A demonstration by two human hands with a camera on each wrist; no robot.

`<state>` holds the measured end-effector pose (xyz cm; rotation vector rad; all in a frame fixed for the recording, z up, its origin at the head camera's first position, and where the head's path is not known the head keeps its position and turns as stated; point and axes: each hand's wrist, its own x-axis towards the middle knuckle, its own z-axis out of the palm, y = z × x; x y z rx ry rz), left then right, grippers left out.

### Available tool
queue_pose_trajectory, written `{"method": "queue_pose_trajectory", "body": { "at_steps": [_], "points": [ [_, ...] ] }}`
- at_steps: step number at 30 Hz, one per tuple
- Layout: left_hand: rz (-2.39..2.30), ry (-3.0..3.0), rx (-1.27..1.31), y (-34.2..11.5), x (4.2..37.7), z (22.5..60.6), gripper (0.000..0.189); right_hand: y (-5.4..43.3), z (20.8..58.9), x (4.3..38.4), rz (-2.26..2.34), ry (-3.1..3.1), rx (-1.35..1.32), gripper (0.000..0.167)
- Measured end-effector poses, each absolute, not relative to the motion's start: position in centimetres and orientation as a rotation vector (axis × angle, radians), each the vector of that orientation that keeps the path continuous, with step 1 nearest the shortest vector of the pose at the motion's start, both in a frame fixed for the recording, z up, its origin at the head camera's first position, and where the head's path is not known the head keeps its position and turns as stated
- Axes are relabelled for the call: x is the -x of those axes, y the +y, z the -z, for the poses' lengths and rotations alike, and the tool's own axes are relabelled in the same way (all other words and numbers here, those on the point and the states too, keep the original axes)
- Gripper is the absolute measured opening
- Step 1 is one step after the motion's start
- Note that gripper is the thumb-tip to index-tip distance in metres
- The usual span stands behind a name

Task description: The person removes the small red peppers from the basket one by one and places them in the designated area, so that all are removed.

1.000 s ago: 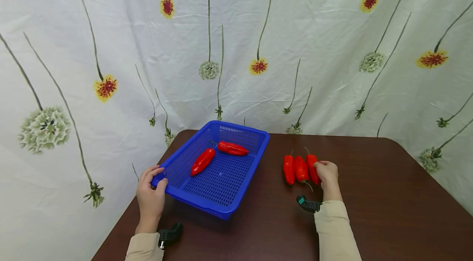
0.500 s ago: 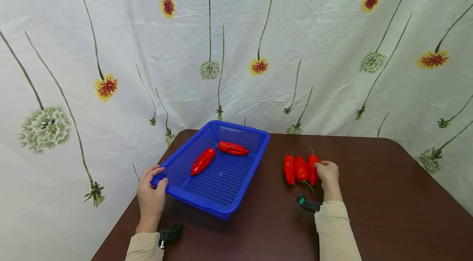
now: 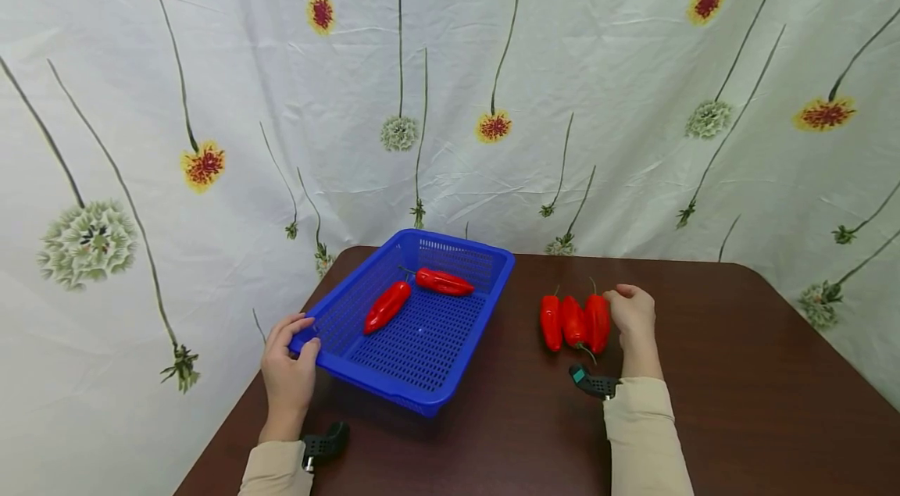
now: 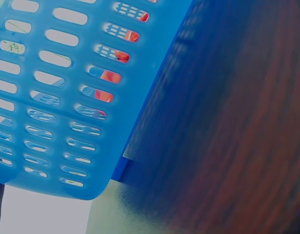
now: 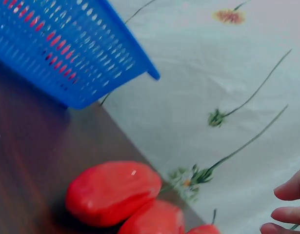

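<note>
My left hand (image 3: 290,375) grips the near-left corner of a blue plastic basket (image 3: 485,324), fingers and thumb at its rim. Two red chili peppers lie in the basket, one slanted near the left side (image 3: 387,307) and one crosswise toward the back (image 3: 444,282). To the right, several more red peppers lie side by side on the table, the rightmost pepper (image 3: 598,324) beside the middle one (image 3: 573,320). Just right of them is my right hand (image 3: 633,315), with nothing in it. Its relaxed fingers (image 5: 289,214) stand apart from the peppers in the right wrist view.
The dark brown table (image 3: 520,433) has rounded far corners. A white cloth (image 3: 450,58) printed with flowers hangs behind it and along its left side. Close behind the basket's far end runs the table's back edge.
The rightmost pepper was straightened against the others by my right hand, which then let go and moved up and right. My left hand and the basket stayed in place.
</note>
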<state>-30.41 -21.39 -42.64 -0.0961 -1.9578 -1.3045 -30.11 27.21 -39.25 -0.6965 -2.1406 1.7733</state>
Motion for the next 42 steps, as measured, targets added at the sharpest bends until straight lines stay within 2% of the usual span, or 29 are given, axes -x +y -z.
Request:
{"method": "queue_pose_trajectory", "body": {
  "at_steps": [12,42],
  "points": [
    [1.306,-1.960,0.091,-21.4,30.3,42.6,0.026,25.2,36.5,30.2,-2.017,-2.113,0.452,0.048],
    [1.284,-1.969,0.092,-21.5,30.3,42.6,0.027,19.2,34.6,31.6,-2.168,-2.213,0.075,0.041]
  ]
}}
